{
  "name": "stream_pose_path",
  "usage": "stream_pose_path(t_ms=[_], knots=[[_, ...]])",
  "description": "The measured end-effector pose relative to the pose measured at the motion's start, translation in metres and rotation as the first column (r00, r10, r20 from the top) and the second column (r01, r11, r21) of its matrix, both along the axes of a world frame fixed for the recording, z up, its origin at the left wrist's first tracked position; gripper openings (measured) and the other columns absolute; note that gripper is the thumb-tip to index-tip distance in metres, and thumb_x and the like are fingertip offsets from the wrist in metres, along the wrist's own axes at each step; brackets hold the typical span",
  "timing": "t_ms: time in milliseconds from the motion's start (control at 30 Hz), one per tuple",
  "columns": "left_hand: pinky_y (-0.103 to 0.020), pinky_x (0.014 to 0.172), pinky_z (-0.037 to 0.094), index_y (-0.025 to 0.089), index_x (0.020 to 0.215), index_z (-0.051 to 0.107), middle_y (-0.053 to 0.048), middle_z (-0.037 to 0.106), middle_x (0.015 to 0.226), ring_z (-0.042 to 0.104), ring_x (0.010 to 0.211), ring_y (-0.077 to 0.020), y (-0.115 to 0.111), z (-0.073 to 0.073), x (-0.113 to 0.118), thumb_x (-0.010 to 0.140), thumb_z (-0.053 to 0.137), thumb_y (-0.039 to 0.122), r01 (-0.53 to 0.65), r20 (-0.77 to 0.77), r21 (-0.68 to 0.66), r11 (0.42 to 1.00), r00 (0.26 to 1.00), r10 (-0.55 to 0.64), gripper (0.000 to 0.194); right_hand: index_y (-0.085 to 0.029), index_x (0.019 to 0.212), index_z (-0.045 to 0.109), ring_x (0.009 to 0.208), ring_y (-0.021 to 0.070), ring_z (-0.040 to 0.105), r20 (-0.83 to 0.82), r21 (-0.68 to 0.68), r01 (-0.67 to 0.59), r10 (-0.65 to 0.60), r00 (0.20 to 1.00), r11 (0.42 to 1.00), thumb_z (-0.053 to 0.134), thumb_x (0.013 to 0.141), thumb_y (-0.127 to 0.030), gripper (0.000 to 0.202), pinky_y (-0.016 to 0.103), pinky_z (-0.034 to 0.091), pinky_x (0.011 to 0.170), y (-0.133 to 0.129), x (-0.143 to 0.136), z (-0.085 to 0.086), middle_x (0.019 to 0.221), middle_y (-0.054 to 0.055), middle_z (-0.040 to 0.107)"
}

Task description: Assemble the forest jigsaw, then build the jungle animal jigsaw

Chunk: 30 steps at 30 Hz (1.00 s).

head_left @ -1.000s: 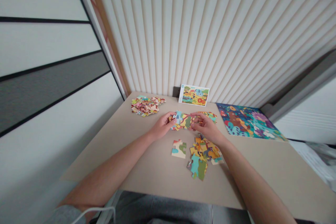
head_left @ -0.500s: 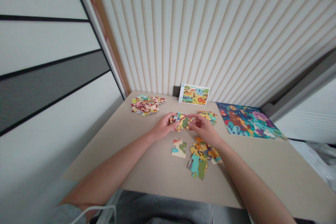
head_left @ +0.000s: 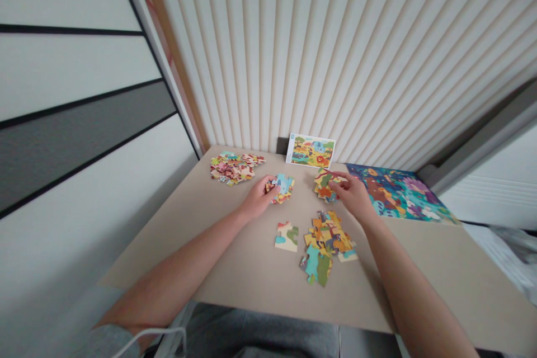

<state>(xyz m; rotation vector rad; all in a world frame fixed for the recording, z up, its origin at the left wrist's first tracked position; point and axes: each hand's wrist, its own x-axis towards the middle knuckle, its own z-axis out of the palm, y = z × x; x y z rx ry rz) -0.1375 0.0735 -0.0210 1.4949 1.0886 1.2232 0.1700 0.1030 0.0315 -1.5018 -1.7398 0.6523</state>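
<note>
Our left hand (head_left: 255, 201) gripped a stack of jigsaw pieces (head_left: 285, 184); our right hand (head_left: 352, 193) pinched one green-and-yellow jigsaw piece (head_left: 323, 178) over a small pile (head_left: 325, 193), near the picture card (head_left: 311, 152).

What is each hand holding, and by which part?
The left hand grips a small stack of jigsaw pieces by its left edge. The right hand pinches a green-patterned jigsaw piece by its right edge.

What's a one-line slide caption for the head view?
Left hand holds stacked puzzle pieces; right hand holds one piece at a small pile, picture card behind.
</note>
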Motion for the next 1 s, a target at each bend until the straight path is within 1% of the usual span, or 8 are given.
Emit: stream_pose_path(t_ms=[67,133,233,333,467,733,867,1000], knots=[[-0.026,0.072,0.051,0.019,0.109,0.06,0.0,0.067,0.089,0.064,0.08,-0.0173,0.0,0.0,0.0,0.088,0.065,0.054,0.0,0.002,-0.002,1.0,1.0,0.001,0.041,-0.018,0.122,0.065,0.06,0.0175,0.056,0.173,0.041,0.126,-0.131,0.976,0.991,0.066,0.083,-0.054,0.053,0.028,0.036,0.057,0.002,0.009,0.0,0.067,0.0,0.062],[-0.027,0.073,0.052,0.02,0.109,0.06,0.0,0.067,0.089,0.064,0.08,-0.0175,0.0,0.0,0.001,0.088,0.065,0.054,0.01,0.009,-0.008,1.0,1.0,-0.01,0.041,-0.018,0.112,0.069,0.059,0.017,0.054,0.262,0.06,0.114,-0.126,0.957,0.992,0.064,0.084,-0.053,0.045,0.027,0.034,0.056,0.0,0.009,0.002,0.063,0.0,0.059],[-0.028,0.074,0.052,0.019,0.109,0.06,-0.001,0.068,0.091,0.065,0.082,-0.0184,-0.001,0.0,0.001,0.088,0.066,0.053,0.015,0.013,-0.012,1.0,1.0,-0.014,0.04,-0.017,0.095,0.072,0.056,0.0148,0.048,0.214,-0.036,-0.166,0.17,0.962,0.985,0.058,0.089,-0.055,0.04,0.027,0.032,0.054,-0.011,-0.007,0.008,0.06,-0.001,0.054],[-0.029,0.077,0.053,0.019,0.11,0.06,-0.002,0.068,0.093,0.065,0.084,-0.0192,-0.001,0.001,0.001,0.089,0.065,0.051,0.018,0.022,-0.002,1.0,1.0,-0.018,0.039,-0.018,0.097,0.073,0.06,0.0138,0.048,0.118,-0.193,-0.46,0.486,0.866,0.867,0.06,0.09,-0.057,0.041,0.025,0.035,0.056,-0.031,-0.033,0.01,0.065,-0.002,0.055],[-0.029,0.077,0.053,0.019,0.11,0.059,-0.001,0.067,0.091,0.065,0.084,-0.0187,-0.001,0.002,0.001,0.089,0.065,0.051,0.023,0.025,0.005,1.0,0.999,-0.023,0.039,-0.022,0.114,0.071,0.071,0.0147,0.055,0.154,-0.342,-0.621,0.693,0.704,0.706,0.076,0.08,-0.05,0.045,0.024,0.04,0.065,-0.055,-0.06,0.009,0.082,-0.001,0.062],[-0.028,0.078,0.053,0.019,0.111,0.061,-0.002,0.068,0.095,0.065,0.087,-0.0194,0.001,0.0,0.001,0.088,0.066,0.052,0.001,0.0,0.007,1.0,1.0,-0.001,0.04,-0.023,0.105,0.071,0.095,0.0205,0.059,0.325,-0.327,-0.641,0.72,0.613,0.694,0.087,0.067,-0.037,0.044,0.027,0.042,0.083,-0.062,-0.068,0.003,0.106,0.003,0.065],[-0.028,0.078,0.053,0.019,0.112,0.061,-0.002,0.069,0.096,0.066,0.088,-0.0199,0.001,-0.002,0.0,0.089,0.066,0.051,0.011,0.018,-0.001,1.0,1.0,-0.011,0.04,-0.02,0.1,0.071,0.08,0.0163,0.06,0.122,-0.384,-0.632,0.716,0.688,0.673,0.082,0.073,-0.034,0.032,0.025,0.044,0.071,-0.06,-0.067,-0.001,0.091,0.0,0.068],[-0.028,0.077,0.053,0.02,0.111,0.061,-0.002,0.069,0.095,0.066,0.087,-0.0196,0.0,0.001,0.0,0.089,0.066,0.052,0.011,0.007,0.009,1.0,1.0,-0.011,0.039,-0.017,0.091,0.071,0.07,0.0139,0.058,-0.192,-0.436,-0.683,0.681,0.707,0.586,0.075,0.081,-0.04,0.026,0.025,0.045,0.064,-0.059,-0.064,0.004,0.08,0.0,0.068]])
